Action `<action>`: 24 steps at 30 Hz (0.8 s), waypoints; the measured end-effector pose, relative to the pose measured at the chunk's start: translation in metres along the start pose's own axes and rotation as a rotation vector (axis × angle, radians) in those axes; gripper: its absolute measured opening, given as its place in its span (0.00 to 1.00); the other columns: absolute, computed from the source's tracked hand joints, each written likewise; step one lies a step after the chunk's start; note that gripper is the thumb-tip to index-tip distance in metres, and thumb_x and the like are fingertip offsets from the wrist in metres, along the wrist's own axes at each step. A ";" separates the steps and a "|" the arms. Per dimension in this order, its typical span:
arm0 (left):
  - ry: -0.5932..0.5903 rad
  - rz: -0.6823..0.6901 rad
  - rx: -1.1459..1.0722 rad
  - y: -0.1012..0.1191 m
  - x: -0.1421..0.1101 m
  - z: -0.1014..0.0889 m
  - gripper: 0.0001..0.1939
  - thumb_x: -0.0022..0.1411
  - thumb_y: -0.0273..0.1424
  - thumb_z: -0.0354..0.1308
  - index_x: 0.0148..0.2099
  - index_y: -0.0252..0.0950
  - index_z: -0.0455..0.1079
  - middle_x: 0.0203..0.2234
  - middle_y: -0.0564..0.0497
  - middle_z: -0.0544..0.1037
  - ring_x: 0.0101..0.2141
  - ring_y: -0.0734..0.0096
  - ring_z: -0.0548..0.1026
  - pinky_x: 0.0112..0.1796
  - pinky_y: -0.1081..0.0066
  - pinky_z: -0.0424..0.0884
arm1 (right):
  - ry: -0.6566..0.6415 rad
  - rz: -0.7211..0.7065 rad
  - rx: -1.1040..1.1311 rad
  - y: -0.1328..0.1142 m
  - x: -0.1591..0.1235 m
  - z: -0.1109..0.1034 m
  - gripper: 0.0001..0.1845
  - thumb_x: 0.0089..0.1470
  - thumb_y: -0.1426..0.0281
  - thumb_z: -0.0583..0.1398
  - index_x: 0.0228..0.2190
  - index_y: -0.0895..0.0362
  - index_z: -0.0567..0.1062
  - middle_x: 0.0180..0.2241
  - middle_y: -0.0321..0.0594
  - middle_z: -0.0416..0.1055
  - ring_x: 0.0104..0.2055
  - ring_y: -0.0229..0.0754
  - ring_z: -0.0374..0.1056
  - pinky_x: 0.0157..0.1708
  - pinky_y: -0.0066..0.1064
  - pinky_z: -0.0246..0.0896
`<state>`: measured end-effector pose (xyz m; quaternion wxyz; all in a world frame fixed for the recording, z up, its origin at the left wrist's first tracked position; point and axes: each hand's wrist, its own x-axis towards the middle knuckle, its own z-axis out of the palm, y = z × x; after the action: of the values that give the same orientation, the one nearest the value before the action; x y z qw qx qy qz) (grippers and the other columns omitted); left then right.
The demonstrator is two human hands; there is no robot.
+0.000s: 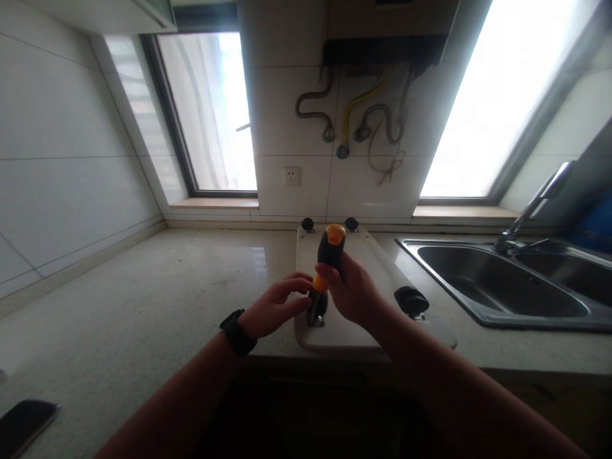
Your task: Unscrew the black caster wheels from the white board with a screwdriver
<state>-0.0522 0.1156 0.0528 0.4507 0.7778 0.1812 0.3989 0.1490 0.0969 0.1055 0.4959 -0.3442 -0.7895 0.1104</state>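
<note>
We have the screwdriver (329, 255) by its yellow-and-black handle, our right grip (356, 290) closed around it. Its long axis stands steeply, handle end high and a little to the right, the shaft slanting down and left to the near-left black fitting (321, 305) on the white board (354, 335). The relation that matters most is this line from handle to bracket — the tip lies low and left of our right grip, by the fitting's metal bracket (319, 323), though we cannot tell whether it is seated.

Our left grip (275, 309) comes in from the left and is the nearer one to the tip, thumb and fingers curled beside the fitting; whether they pinch it or the shaft, we cannot tell. The board lies flat on the tabletop (191, 280), left of the sink (530, 324) — another black fitting (411, 299) sits near its right edge.
</note>
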 end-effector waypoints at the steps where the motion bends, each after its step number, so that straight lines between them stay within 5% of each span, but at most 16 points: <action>1: -0.004 0.008 0.008 0.000 0.000 0.000 0.13 0.70 0.38 0.62 0.52 0.40 0.79 0.52 0.45 0.76 0.53 0.58 0.74 0.56 0.56 0.70 | 0.001 -0.012 -0.015 0.000 0.000 0.000 0.20 0.65 0.51 0.54 0.31 0.53 0.68 0.24 0.36 0.69 0.23 0.37 0.59 0.27 0.32 0.52; 6: -0.021 0.031 0.071 0.003 0.000 -0.001 0.11 0.69 0.37 0.64 0.49 0.40 0.81 0.51 0.45 0.77 0.51 0.58 0.75 0.56 0.55 0.70 | -0.048 -0.037 -0.062 -0.004 0.004 0.000 0.15 0.62 0.55 0.56 0.30 0.53 0.67 0.24 0.36 0.69 0.23 0.38 0.60 0.27 0.33 0.52; 11: 0.007 0.021 0.100 0.003 0.000 -0.001 0.11 0.68 0.38 0.65 0.48 0.39 0.81 0.51 0.44 0.77 0.52 0.57 0.76 0.55 0.54 0.72 | -0.139 0.100 -0.057 -0.016 0.014 -0.005 0.21 0.61 0.49 0.58 0.29 0.53 0.67 0.21 0.34 0.68 0.22 0.37 0.59 0.24 0.32 0.50; 19: 0.044 0.023 0.090 -0.002 0.000 0.000 0.11 0.67 0.36 0.66 0.49 0.38 0.81 0.48 0.45 0.81 0.49 0.59 0.78 0.53 0.57 0.71 | -0.055 0.195 -0.371 -0.034 0.016 -0.006 0.31 0.55 0.39 0.57 0.21 0.53 0.68 0.18 0.37 0.65 0.19 0.36 0.55 0.24 0.34 0.42; 24: 0.071 0.017 0.086 -0.002 -0.001 0.001 0.12 0.66 0.35 0.67 0.50 0.38 0.80 0.50 0.45 0.81 0.51 0.60 0.77 0.55 0.58 0.70 | -0.043 0.277 -0.618 -0.050 0.018 -0.007 0.29 0.56 0.43 0.59 0.21 0.53 0.74 0.18 0.39 0.67 0.20 0.39 0.57 0.25 0.34 0.42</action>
<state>-0.0517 0.1156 0.0509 0.4066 0.7833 0.2076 0.4220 0.1280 0.0709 0.1472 0.3316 -0.5800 -0.7416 -0.0605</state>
